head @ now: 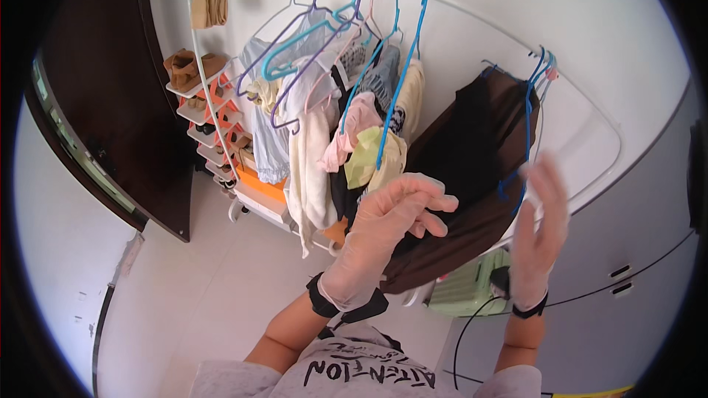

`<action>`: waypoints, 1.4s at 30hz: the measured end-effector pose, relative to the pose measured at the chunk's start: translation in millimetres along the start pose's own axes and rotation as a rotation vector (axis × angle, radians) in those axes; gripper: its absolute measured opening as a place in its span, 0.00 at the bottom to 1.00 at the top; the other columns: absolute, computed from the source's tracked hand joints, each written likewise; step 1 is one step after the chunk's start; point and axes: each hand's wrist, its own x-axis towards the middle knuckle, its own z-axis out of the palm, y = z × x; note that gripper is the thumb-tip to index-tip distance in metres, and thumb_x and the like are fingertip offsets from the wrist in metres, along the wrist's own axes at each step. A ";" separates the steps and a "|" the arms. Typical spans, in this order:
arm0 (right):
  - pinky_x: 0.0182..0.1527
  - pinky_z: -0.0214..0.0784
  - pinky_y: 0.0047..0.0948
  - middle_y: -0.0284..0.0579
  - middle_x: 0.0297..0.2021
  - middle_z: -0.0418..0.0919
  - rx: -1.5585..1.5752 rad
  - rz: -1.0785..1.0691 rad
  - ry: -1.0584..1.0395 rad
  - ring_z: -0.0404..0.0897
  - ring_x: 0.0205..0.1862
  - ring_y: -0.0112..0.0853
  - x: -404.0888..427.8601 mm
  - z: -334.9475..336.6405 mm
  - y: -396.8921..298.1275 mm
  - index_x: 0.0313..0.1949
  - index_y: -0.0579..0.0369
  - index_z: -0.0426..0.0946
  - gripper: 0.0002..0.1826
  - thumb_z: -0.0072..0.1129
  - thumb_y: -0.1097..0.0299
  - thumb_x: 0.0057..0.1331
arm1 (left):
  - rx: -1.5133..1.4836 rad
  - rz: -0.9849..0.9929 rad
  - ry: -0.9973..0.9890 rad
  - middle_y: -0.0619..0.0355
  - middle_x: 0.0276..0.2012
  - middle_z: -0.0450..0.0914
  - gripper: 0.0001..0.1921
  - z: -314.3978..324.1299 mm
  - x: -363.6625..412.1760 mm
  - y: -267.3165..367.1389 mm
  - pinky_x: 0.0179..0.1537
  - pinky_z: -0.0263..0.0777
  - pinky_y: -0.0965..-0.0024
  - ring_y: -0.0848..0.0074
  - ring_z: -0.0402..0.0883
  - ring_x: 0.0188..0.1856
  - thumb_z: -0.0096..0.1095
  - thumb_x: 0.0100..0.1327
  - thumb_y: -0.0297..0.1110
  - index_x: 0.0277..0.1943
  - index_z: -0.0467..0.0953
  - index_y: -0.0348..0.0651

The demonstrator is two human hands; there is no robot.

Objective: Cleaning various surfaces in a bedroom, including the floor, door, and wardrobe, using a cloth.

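My left hand point(390, 224), in a thin translucent glove, is raised in front of the clothes rack. Its fingers are loosely curled with gaps between them, and I see nothing in it. Behind it hang a dark brown garment point(437, 254) with a black piece over its upper part, and a pale yellow-green cloth point(362, 157). My right hand point(539, 232), gloved too and blurred, is held up with fingers stretched. It is nearest to blue hangers point(528, 121) at the rack's right end; whether it touches them is unclear. Both wrists wear black bands.
A white rail point(470, 8) carries purple, blue and pink hangers with several garments. A shoe rack point(193, 116) stands at the left, beside a dark door point(110, 94). A light green suitcase point(462, 287) is below; a black cable point(456, 348) runs by my right forearm. Grey cabinets point(625, 243) line the right.
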 end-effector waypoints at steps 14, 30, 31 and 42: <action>0.31 0.68 0.27 0.43 0.33 0.81 0.267 0.103 0.002 0.79 0.30 0.36 -69.2 42.4 -21.2 0.35 0.56 0.74 0.11 0.58 0.83 0.53 | 0.209 -0.076 -0.134 0.57 0.46 0.78 0.11 -0.2 -31.0 -31.7 0.47 0.73 0.77 0.80 0.77 0.45 0.50 0.67 0.22 0.49 0.77 0.34; 0.31 0.72 0.26 0.44 0.28 0.81 1.001 0.589 -0.088 0.83 0.29 0.32 -155.4 78.1 -25.8 0.41 0.59 0.77 0.11 0.61 0.72 0.58 | 0.603 -0.411 -0.504 0.53 0.44 0.79 0.23 -20.4 -35.9 -33.0 0.44 0.71 0.75 0.75 0.78 0.39 0.37 0.55 0.12 0.50 0.76 0.32; 0.31 0.72 0.26 0.44 0.28 0.81 1.003 0.600 -0.085 0.83 0.29 0.32 -158.7 75.7 -21.1 0.41 0.59 0.77 0.11 0.61 0.72 0.58 | 0.660 -0.497 -0.498 0.52 0.43 0.79 0.24 -20.5 -35.3 -33.8 0.44 0.71 0.75 0.75 0.79 0.37 0.36 0.53 0.10 0.50 0.76 0.32; 0.21 0.52 0.21 0.33 0.17 0.65 0.737 0.646 0.849 0.62 0.18 0.22 -113.5 -8.3 54.9 0.30 0.59 0.71 0.16 0.46 0.58 0.70 | 0.668 -0.169 0.275 0.57 0.30 0.78 0.13 -148.6 -1.9 -115.7 0.37 0.70 0.76 0.79 0.78 0.35 0.52 0.63 0.30 0.48 0.70 0.37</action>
